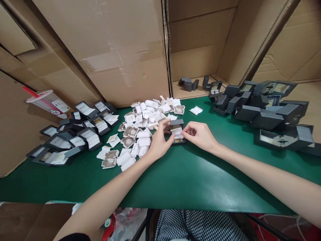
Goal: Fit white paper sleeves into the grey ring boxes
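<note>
An open small black jewelry box (177,123) rests on the green table, its lid tipped back. My left hand (162,139) grips its left side, thumb at the front and fingers behind. A white card insert (178,133) lies in the box opening. My right hand (199,134) is closed, with thumb and forefinger pinching the right edge of that insert. Just left of my left hand spreads a pile of folded white card inserts (144,137), some showing their grey undersides. One separate white insert (196,110) lies behind my right hand.
Open black boxes holding white inserts (89,137) crowd the left, near a plastic cup (50,102) with a red straw. More black boxes (267,120) are heaped at the right. Cardboard walls (120,50) stand behind the green table (200,180).
</note>
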A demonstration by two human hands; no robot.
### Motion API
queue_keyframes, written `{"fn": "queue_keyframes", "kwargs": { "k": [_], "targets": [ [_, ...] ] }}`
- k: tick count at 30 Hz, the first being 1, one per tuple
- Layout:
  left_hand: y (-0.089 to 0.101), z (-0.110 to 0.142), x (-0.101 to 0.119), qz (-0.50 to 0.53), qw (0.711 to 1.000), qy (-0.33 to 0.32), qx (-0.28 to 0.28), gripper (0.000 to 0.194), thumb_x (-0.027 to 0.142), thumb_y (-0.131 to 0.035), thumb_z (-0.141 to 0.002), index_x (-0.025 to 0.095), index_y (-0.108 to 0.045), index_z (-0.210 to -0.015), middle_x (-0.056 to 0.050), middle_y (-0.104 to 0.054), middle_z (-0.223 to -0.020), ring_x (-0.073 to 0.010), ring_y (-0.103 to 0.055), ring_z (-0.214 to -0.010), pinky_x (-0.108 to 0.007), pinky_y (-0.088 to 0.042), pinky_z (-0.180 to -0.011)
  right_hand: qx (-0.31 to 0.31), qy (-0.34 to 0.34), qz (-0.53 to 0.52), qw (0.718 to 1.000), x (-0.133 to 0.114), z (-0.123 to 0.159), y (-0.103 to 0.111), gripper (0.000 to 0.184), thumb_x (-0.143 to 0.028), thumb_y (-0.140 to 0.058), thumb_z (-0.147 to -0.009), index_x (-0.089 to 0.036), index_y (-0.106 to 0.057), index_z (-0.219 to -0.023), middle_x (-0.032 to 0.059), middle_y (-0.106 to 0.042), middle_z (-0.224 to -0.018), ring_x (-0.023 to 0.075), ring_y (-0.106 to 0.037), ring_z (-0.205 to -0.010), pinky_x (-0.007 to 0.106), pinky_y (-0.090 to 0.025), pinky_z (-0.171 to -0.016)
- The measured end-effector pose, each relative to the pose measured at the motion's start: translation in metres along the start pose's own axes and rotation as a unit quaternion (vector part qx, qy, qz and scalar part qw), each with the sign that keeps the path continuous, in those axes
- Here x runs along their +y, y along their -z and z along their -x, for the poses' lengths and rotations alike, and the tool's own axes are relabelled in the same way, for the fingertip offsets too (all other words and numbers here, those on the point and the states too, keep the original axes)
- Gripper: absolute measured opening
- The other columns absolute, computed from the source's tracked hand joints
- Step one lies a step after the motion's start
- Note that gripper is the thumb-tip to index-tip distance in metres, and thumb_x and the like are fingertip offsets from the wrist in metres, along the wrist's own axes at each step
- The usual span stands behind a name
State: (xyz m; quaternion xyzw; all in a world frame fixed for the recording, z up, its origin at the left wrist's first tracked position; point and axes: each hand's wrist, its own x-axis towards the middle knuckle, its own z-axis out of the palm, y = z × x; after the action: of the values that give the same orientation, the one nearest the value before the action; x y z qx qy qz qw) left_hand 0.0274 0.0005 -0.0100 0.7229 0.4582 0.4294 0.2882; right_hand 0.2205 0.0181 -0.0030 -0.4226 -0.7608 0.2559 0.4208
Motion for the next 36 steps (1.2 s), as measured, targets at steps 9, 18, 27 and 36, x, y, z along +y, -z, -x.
{"fn": "queue_keyframes", "kwargs": {
  "k": [9, 18, 27, 36],
  "targets": [
    [-0.0005, -0.0027, 0.0012, 0.010, 0.999, -0.010, 0.035, 0.043, 0.017, -0.058, -0.081, 0.025, -0.046, -0.121, -0.008, -0.056, -0.117, -0.0178, -0.058, -0.103, -0.028, -0.052, -0.081, -0.019, 0.052, 0.034, 0.998, -0.0033, 0.0033, 0.0007, 0.024, -0.035, -0.058, -0.086, -0.019, -0.060, -0.069, -0.0052, -0.041, -0.050, 0.0099, -0.039, -0.048, 0.025, -0.030, -0.051],
    [0.0004, -0.0027, 0.0052, 0.007, 0.999, 0.008, 0.048, 0.040, 0.016, -0.057, -0.080, 0.023, -0.049, -0.118, -0.008, -0.058, -0.118, -0.0179, -0.057, -0.105, -0.029, -0.052, -0.081, -0.099, 0.127, 0.130, 0.978, 0.0014, 0.0072, -0.0029, 0.047, -0.037, -0.044, -0.096, -0.019, -0.061, -0.056, 0.0023, -0.058, -0.053, 0.0119, -0.046, -0.050, 0.029, -0.025, -0.052],
    [0.0003, -0.0033, 0.0031, 0.011, 0.999, 0.007, 0.044, 0.039, 0.015, -0.058, -0.079, 0.023, -0.051, -0.116, -0.007, -0.059, -0.115, -0.0185, -0.059, -0.107, -0.027, -0.051, -0.080, -0.108, 0.128, 0.163, 0.972, 0.0020, 0.0076, -0.0042, 0.042, -0.033, -0.044, -0.095, -0.020, -0.068, -0.063, 0.0035, -0.064, -0.057, 0.0125, -0.049, -0.050, 0.029, -0.023, -0.052],
    [0.0014, -0.0033, 0.0027, -0.001, 0.999, 0.028, 0.037, 0.035, 0.013, -0.056, -0.079, 0.022, -0.054, -0.112, -0.006, -0.061, -0.113, -0.0179, -0.062, -0.098, -0.028, -0.051, -0.078, -0.128, 0.132, 0.185, 0.965, 0.0011, 0.0088, -0.0045, 0.040, -0.033, -0.043, -0.096, -0.020, -0.071, -0.070, 0.0040, -0.068, -0.062, 0.0131, -0.054, -0.053, 0.029, -0.022, -0.052]
  ]
}}
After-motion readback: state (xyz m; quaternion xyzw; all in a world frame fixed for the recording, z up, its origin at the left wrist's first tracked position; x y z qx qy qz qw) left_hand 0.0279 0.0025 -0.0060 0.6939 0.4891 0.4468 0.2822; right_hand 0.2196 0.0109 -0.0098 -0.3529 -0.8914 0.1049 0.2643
